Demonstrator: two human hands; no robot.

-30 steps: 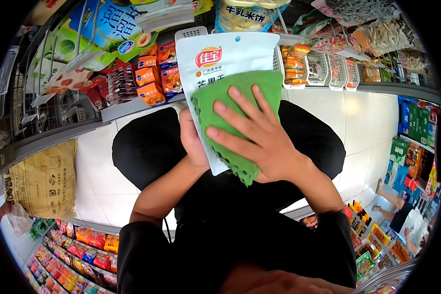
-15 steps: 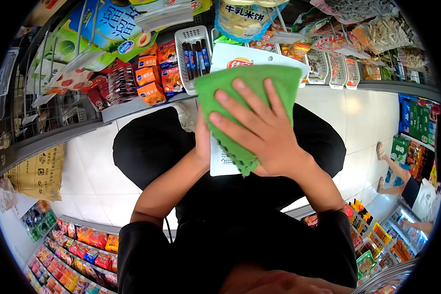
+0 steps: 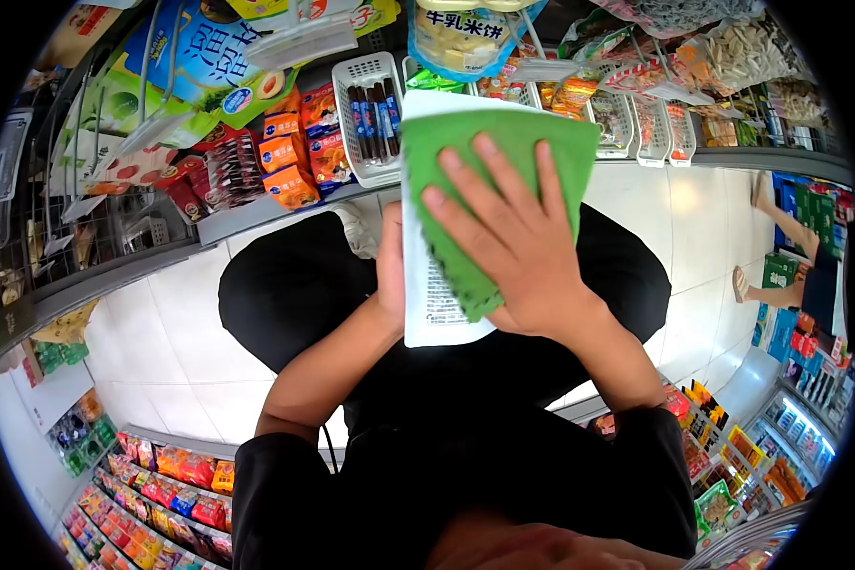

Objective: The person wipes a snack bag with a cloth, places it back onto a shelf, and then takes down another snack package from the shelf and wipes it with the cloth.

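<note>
Compared with one second earlier, your white dried-mango pouch (image 3: 426, 318) had shifted to your right, and its red brand logo had gone from sight; a block of small print showed at its lower left. The shift left the white basket (image 3: 378, 174) of dark stick packs (image 3: 375, 123) exposed. The pouch stood upright before your body, between your knees (image 3: 280, 280). Your right hand (image 3: 522, 247) lay flat on the green cloth (image 3: 568, 157), fingers (image 3: 484, 197) spread and extended, pressing it over the pouch face. Your left hand (image 3: 389, 261) touched the pouch's left edge; its fingers were hidden behind, so their grip could not be determined.
</note>
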